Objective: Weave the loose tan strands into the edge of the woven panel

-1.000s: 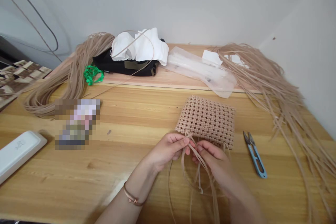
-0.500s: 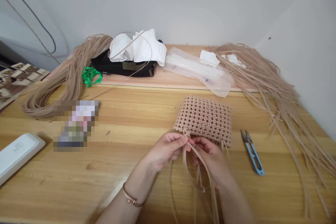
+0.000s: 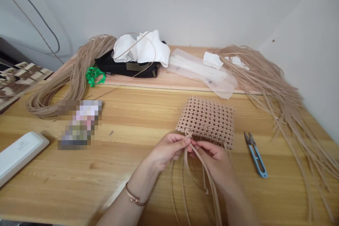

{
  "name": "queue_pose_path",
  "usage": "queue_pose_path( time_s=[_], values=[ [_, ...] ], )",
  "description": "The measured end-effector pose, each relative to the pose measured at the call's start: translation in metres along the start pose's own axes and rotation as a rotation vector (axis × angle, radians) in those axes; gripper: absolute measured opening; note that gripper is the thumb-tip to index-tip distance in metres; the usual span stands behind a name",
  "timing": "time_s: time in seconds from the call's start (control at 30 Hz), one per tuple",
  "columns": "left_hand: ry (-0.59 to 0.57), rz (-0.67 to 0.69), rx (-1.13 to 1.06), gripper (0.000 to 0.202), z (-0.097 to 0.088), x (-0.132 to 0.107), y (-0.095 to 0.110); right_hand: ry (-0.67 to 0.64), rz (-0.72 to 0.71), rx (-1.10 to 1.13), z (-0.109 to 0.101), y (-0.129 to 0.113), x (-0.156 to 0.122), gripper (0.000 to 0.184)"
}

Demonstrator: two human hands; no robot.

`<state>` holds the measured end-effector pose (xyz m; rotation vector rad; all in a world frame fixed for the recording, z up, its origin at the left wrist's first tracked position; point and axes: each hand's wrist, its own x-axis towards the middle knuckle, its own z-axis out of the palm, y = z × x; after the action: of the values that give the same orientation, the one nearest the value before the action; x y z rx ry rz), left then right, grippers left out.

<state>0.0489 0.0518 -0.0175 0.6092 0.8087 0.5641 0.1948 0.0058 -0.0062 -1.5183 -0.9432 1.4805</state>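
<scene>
both hands (image 3: 169, 150) (image 3: 215, 159) pinch strips (image 3: 213, 189) at the woven panel's (image 3: 206, 120) near edge, snips (image 3: 253, 149) across a gap.

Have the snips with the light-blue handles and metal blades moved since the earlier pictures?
No, not visibly: against the yellow-brown wooden tabletop, the snips lie in the same spot, blades still pointing away from the person.

right hand (image 3: 217, 162) nearer the left hand (image 3: 169, 150), thin hanging strand (image 3: 183, 192) swung left
</scene>
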Motion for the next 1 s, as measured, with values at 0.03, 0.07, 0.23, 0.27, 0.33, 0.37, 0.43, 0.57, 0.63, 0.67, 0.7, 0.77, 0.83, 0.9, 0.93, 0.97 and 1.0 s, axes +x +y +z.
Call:
queue_pose_path(
  time_s=[0.03, 0.07, 0.23, 0.27, 0.33, 0.37, 0.43, 0.57, 0.63, 0.67, 0.7, 0.77, 0.83, 0.9, 0.93, 0.97, 1.0],
  values=[
    [0.0, 0.003, 0.004, 0.033, 0.0, 0.0, 0.0, -0.032, 0.044, 0.048, -0.001, -0.002, -0.001, 0.023],
    [-0.003, 0.008, 0.011, 0.033, -0.001, 0.001, 0.0, -0.063, 0.083, 0.104, -0.001, -0.004, -0.002, 0.027],
    [-0.027, 0.057, 0.074, 0.034, 0.002, 0.001, 0.0, -0.143, 0.145, 0.08, 0.001, -0.014, -0.004, 0.022],
    [-0.021, 0.073, 0.076, 0.033, 0.004, 0.0, 0.0, -0.146, 0.151, 0.027, 0.003, -0.016, -0.004, 0.019],
    [0.012, 0.103, 0.077, 0.031, 0.007, 0.0, 0.002, -0.134, 0.159, -0.046, 0.007, -0.018, -0.004, 0.015],
    [0.034, 0.116, 0.082, 0.031, 0.007, -0.001, 0.003, -0.121, 0.157, -0.064, 0.009, -0.018, -0.004, 0.013],
    [0.075, 0.135, 0.105, 0.03, 0.008, -0.002, 0.004, -0.094, 0.154, -0.082, 0.012, -0.017, -0.002, 0.011],
    [0.109, 0.139, 0.13, 0.028, 0.007, -0.002, 0.005, -0.05, 0.157, -0.056, 0.013, -0.012, 0.004, 0.019],
    [0.129, 0.129, 0.124, 0.028, 0.006, -0.001, 0.005, -0.038, 0.151, -0.026, 0.012, -0.009, 0.007, 0.028],
    [0.145, 0.125, 0.118, 0.028, 0.006, 0.0, 0.005, -0.038, 0.146, -0.014, 0.011, -0.008, 0.008, 0.031],
    [0.166, 0.122, 0.113, 0.028, 0.006, 0.001, 0.005, -0.041, 0.141, -0.004, 0.011, -0.007, 0.008, 0.033],
    [0.2, 0.121, 0.117, 0.026, 0.006, 0.002, 0.003, -0.042, 0.121, 0.023, 0.013, -0.006, 0.009, 0.034],
    [0.222, 0.131, 0.142, 0.025, 0.005, 0.003, 0.003, -0.047, 0.082, 0.062, 0.014, -0.006, 0.009, 0.033],
    [0.235, 0.139, 0.171, 0.025, 0.004, 0.002, 0.003, -0.073, 0.051, 0.105, 0.016, -0.007, 0.01, 0.032],
    [0.236, 0.138, 0.18, 0.025, 0.004, 0.001, 0.004, -0.089, 0.045, 0.124, 0.017, -0.007, 0.011, 0.032],
    [0.232, 0.132, 0.185, 0.026, 0.004, 0.0, 0.006, -0.101, 0.046, 0.139, 0.017, -0.007, 0.011, 0.032],
    [0.218, 0.124, 0.187, 0.027, 0.004, -0.001, 0.007, -0.11, 0.052, 0.147, 0.017, -0.007, 0.012, 0.033]
  ],
)
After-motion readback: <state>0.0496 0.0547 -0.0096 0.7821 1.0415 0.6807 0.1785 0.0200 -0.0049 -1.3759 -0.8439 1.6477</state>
